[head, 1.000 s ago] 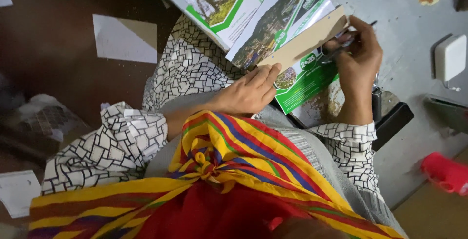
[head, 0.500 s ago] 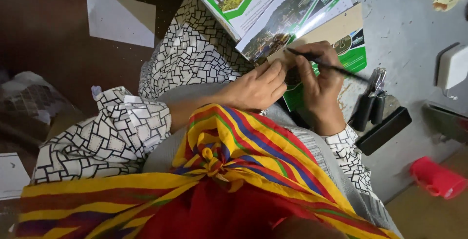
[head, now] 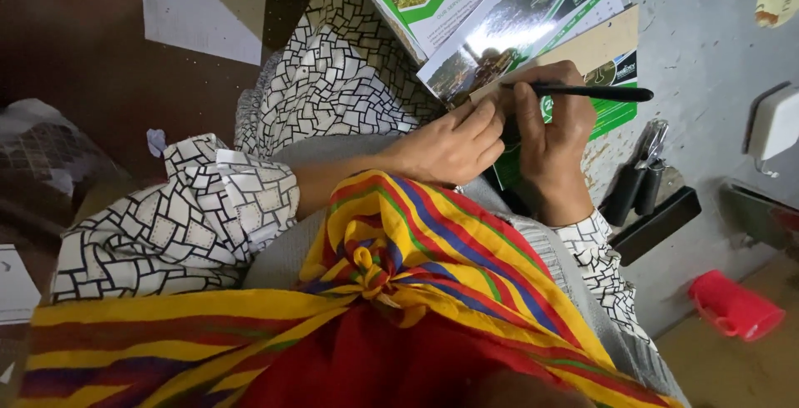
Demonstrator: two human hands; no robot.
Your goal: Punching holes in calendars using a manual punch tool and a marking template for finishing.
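Right grip: your right hand [head: 551, 146] is closed round a black pen [head: 583, 91], fingers pressed together on the barrel. The pen lies nearly level, its thicker end pointing out to the right and its tip towards your left hand.
Left grip: your left hand [head: 449, 146] is curled, fingertips pinching down on the edge of a brown card sheet [head: 612, 42] just beside the pen tip.
Change: a second ago your right hand was higher up, working at the far edge of the card. Half a second ago the pen was already slanting across your fingers. Now your two hands have come together, almost touching, over the near corner of the printed matter.
Meaning: by my reading you have shifted from handling the sheet to marking it, with the left hand steadying the spot.
Where the work lies: the card rests on a stack of green-and-white printed leaflets [head: 508, 9], partly under your hands.
Surface: a scuffed grey tabletop [head: 707, 50], with black-handled pliers [head: 637, 179] and a black bar [head: 657, 223] just right of your wrist and a white box [head: 774, 121] further out.
Room: a red cup [head: 734, 304] lies lower right, and white paper sheets [head: 200, 9] lie on a dark brown floor to the left.
Lap: patterned black-and-white cloth [head: 191, 217] and a striped wrap [head: 399, 275].
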